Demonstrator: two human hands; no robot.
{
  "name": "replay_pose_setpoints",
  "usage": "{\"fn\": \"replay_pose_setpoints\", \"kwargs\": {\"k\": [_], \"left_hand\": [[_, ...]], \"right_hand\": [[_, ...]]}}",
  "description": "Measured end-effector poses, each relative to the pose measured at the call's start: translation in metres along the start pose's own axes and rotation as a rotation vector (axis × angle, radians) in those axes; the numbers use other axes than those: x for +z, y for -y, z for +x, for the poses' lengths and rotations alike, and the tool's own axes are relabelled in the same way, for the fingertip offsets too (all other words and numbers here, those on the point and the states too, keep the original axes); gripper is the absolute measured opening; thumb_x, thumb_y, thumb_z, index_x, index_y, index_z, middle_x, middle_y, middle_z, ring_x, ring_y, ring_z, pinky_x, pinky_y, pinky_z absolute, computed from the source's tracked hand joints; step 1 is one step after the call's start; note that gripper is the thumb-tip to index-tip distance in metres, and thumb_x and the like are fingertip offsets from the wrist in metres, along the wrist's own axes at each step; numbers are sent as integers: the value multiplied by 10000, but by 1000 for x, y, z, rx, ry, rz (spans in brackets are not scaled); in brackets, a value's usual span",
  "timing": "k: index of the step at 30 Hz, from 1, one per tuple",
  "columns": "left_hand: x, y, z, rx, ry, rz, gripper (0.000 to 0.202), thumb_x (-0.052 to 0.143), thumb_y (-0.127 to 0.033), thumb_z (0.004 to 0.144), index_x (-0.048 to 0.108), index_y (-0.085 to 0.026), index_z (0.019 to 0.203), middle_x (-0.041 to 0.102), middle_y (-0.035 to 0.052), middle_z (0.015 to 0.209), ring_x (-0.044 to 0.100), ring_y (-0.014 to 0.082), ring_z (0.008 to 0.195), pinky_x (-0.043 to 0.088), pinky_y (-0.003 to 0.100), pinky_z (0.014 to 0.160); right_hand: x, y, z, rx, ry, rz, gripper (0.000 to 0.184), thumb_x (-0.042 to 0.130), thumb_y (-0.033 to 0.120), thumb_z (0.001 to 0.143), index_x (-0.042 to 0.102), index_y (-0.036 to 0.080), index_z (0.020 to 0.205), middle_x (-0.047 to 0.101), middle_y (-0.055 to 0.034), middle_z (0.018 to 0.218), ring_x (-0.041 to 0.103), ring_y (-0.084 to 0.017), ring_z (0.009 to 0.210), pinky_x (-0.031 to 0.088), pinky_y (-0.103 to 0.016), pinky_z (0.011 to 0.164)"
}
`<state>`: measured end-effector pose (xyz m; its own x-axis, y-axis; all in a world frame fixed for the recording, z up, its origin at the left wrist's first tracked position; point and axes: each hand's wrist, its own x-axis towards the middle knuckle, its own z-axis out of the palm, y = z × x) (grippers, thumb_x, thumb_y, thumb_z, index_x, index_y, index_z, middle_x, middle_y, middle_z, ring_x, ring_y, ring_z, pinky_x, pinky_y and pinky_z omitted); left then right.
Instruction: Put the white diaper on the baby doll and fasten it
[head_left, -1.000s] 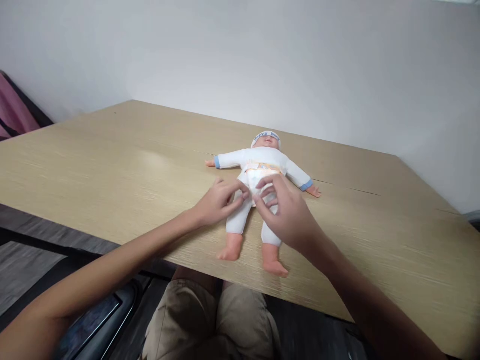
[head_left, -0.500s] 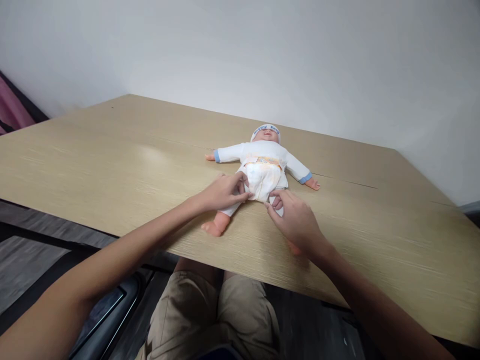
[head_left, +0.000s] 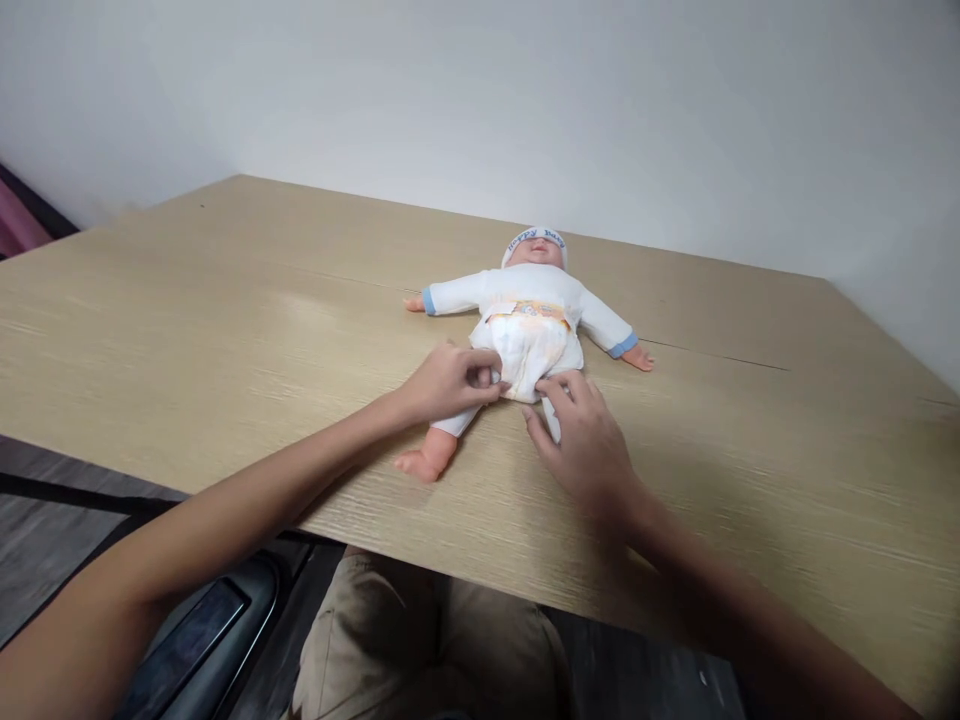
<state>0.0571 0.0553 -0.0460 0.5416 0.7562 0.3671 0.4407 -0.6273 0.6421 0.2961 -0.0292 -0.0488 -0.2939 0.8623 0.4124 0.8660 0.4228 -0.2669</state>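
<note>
A baby doll [head_left: 532, 282] lies on its back in white clothes with blue cuffs and a white headband with blue lettering. A white diaper [head_left: 521, 350] with an orange-patterned waistband is wrapped around its hips over the clothes. On the left, my left hand [head_left: 454, 385] is closed in a pinch at the diaper's leg edge. My right hand [head_left: 585, 435] has its curled fingers at the opposite leg edge, the thumb a little below them. The doll's bare foot [head_left: 429, 458] shows near my left wrist; my right hand hides the other foot.
The doll lies on a wide light-wood table [head_left: 225, 300] with a thin seam across it. A pale wall [head_left: 480, 110] stands behind. Below the front edge are my knees in beige shorts [head_left: 382, 640] and a dark object with a glossy panel [head_left: 191, 635].
The camera view has shifted slightly. Both hands stay at the diaper's leg edges, and my right thumb now sits a little further from the fingers.
</note>
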Motion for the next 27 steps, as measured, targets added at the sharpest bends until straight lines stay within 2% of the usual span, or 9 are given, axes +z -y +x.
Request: {"fn": "replay_pose_setpoints", "kwargs": {"k": [4, 8, 14, 17, 21, 27], "left_hand": [[3, 2, -6, 62, -38, 64, 141, 759, -338, 994, 721, -237, 904, 749, -14, 828, 678, 209, 859, 457, 407, 925], [2, 2, -8, 131, -75, 19, 113, 763, -332, 999, 741, -233, 947, 756, 62, 1127, 688, 260, 1078, 507, 439, 993], [1, -2, -12, 101, -88, -41, 96, 757, -318, 1008, 770, -227, 983, 724, 100, 1286, 676, 281, 1224, 527, 471, 1098], [1, -3, -13, 71, -69, -68, 82, 760, -318, 995, 782, -241, 1012, 729, 96, 1322, 671, 288, 1263, 516, 478, 1134], [0, -3, -12, 32, -41, -64, 90, 751, -341, 981, 772, -257, 1007, 751, 80, 1320, 653, 301, 1254, 490, 498, 1149], [-2, -2, -8, 30, 9, -46, 127, 728, -357, 968, 702, -248, 909, 750, 51, 1074, 617, 277, 1061, 490, 444, 1030]], "right_hand": [[-2, -1, -4, -17, 13, 73, 249, 652, 319, 1057, 688, 194, 1270, 680, -170, 1315, 652, -378, 1182, 567, -557, 1031], [-2, -2, -6, -3, 16, 123, 274, 669, 340, 1046, 686, 208, 1285, 676, -170, 1371, 640, -386, 1227, 557, -587, 1069], [-1, 0, -8, -2, -5, 161, 309, 651, 369, 1054, 688, 209, 1316, 691, -177, 1436, 638, -395, 1285, 542, -602, 1110], [-2, 2, -9, -1, -2, 173, 328, 646, 391, 1056, 684, 211, 1328, 720, -178, 1430, 649, -402, 1270, 542, -604, 1091], [-3, 5, -8, 32, 25, 192, 358, 678, 422, 1027, 676, 213, 1318, 770, -168, 1219, 655, -401, 1190, 560, -557, 994], [-4, 2, -1, 139, 2, 280, 292, 709, 439, 981, 683, 229, 1182, 707, -95, 979, 664, -317, 969, 550, -455, 888]]}}
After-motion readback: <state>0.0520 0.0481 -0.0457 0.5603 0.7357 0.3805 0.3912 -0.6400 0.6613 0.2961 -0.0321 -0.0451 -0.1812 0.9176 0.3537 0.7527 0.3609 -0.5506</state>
